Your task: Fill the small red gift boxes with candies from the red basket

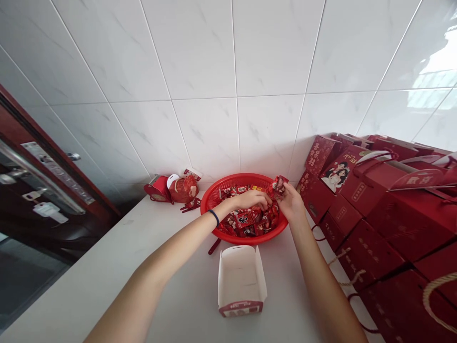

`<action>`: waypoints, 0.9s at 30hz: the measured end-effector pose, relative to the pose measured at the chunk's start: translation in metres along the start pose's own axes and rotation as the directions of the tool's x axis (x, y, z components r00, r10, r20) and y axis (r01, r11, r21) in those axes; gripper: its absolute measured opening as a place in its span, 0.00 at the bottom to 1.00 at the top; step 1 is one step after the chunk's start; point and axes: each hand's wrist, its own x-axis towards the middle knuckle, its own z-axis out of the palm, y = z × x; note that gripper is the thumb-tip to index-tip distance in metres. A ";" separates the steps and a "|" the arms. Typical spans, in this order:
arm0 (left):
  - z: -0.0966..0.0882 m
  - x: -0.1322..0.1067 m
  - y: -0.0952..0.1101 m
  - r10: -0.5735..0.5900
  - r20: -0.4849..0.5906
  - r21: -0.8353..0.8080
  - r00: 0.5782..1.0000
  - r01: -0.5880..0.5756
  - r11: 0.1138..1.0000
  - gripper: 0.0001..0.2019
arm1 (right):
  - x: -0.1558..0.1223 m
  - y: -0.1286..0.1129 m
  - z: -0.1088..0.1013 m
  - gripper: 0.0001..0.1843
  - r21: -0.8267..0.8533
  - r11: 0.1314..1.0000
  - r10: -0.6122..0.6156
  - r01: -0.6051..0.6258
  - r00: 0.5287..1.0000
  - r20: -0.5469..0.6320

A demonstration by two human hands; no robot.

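Observation:
A red plastic colander [228,180] full of red-wrapped candies [244,219] stands against the wall. My left hand [253,199], with a dark band on its wrist, is down among the candies. Its fingers are bent and close together; their tips and anything between them are hidden. At the colander's right rim my right hand [291,202] is closed on a red candy packet [280,185], held up above the rim. In front of the colander an open box [241,278], white inside with a red printed front, lies bare within.
Stacked red gift boxes [371,252] with rope handles fill the right side. A small red box [159,189] and a round red package [183,189] sit at the back left. A red strip [214,247] lies by the colander. A dark door [43,190] with keys is at left.

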 end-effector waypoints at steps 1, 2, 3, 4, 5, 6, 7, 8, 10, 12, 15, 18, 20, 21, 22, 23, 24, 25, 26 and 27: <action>0.002 0.003 0.000 -0.002 0.033 0.042 0.999 0.001 0.999 0.15 | 0.002 0.000 -0.003 0.11 0.017 1.000 -0.005 0.005 1.000 -0.008; 0.005 0.007 0.001 -0.011 0.060 0.085 0.998 0.006 0.996 0.14 | 0.004 0.000 -0.005 0.10 0.032 0.999 -0.007 0.008 1.000 -0.013; 0.008 0.011 0.001 -0.026 0.089 0.137 0.996 0.013 0.991 0.12 | 0.005 0.000 -0.006 0.09 0.047 0.999 -0.008 0.009 1.000 -0.016; 0.013 0.015 0.003 -0.047 0.114 0.193 0.992 0.024 0.981 0.11 | 0.006 0.001 -0.008 0.09 0.061 0.998 -0.007 0.008 1.000 -0.017; 0.018 0.018 0.005 -0.075 0.129 0.249 0.989 0.041 0.968 0.11 | 0.007 0.001 -0.008 0.08 0.074 0.997 -0.004 0.005 1.000 -0.016; 0.023 0.021 0.007 -0.106 0.136 0.303 0.985 0.061 0.951 0.13 | 0.007 0.002 -0.008 0.08 0.087 0.996 -0.001 0.002 1.000 -0.016; 0.028 0.024 0.009 -0.138 0.137 0.352 0.981 0.082 0.932 0.15 | 0.007 0.003 -0.008 0.08 0.098 0.995 0.002 -0.001 1.000 -0.017; 0.032 0.026 0.011 -0.167 0.134 0.395 0.977 0.102 0.913 0.16 | 0.007 0.003 -0.008 0.08 0.104 0.995 0.005 -0.003 1.000 -0.018; 0.039 0.027 0.014 -0.212 0.133 0.456 0.968 0.130 0.881 0.16 | 0.007 0.004 -0.007 0.08 0.099 0.995 0.008 -0.006 1.000 -0.014; 0.043 0.026 0.016 -0.238 0.134 0.486 0.962 0.145 0.862 0.15 | 0.007 0.004 -0.007 0.08 0.083 0.997 0.009 -0.009 1.000 -0.004; 0.041 0.026 0.015 -0.276 0.140 0.495 0.951 0.174 0.851 0.17 | 0.009 0.005 -0.009 0.07 0.057 0.998 0.009 -0.009 1.000 0.005; 0.035 0.027 0.013 -0.306 0.180 0.466 0.935 0.193 0.863 0.16 | 0.011 0.007 -0.010 0.07 0.047 0.999 0.005 -0.005 1.000 -0.003; 0.033 0.028 0.010 -0.307 0.226 0.429 0.924 0.189 0.883 0.16 | 0.011 0.007 -0.010 0.07 0.049 0.999 0.003 -0.003 1.000 -0.012; 0.032 0.028 0.009 -0.304 0.247 0.408 0.920 0.186 0.894 0.15 | 0.011 0.007 -0.010 0.07 0.049 0.999 0.003 -0.002 1.000 -0.015; 0.032 0.029 0.007 -0.299 0.265 0.385 0.917 0.183 0.904 0.14 | 0.012 0.007 -0.010 0.07 0.049 0.999 0.003 -0.002 1.000 -0.017; 0.032 0.029 0.005 -0.290 0.279 0.361 0.915 0.180 0.915 0.13 | 0.012 0.008 -0.010 0.06 0.048 0.999 0.003 -0.002 1.000 -0.019; 0.033 0.030 0.003 -0.280 0.290 0.334 0.915 0.177 0.926 0.13 | 0.012 0.008 -0.010 0.06 0.047 0.999 0.004 -0.003 1.000 -0.021; 0.033 0.030 0.001 -0.266 0.298 0.306 0.917 0.172 0.936 0.12 | 0.013 0.008 -0.010 0.05 0.046 0.999 0.005 -0.004 1.000 -0.023; 0.034 0.030 -0.002 -0.250 0.304 0.276 0.919 0.166 0.947 0.12 | 0.013 0.009 -0.010 0.05 0.046 0.999 0.007 -0.006 1.000 -0.025; 0.035 0.030 -0.004 -0.232 0.308 0.246 0.922 0.159 0.956 0.12 | 0.014 0.009 -0.010 0.05 0.046 0.999 0.009 -0.008 1.000 -0.027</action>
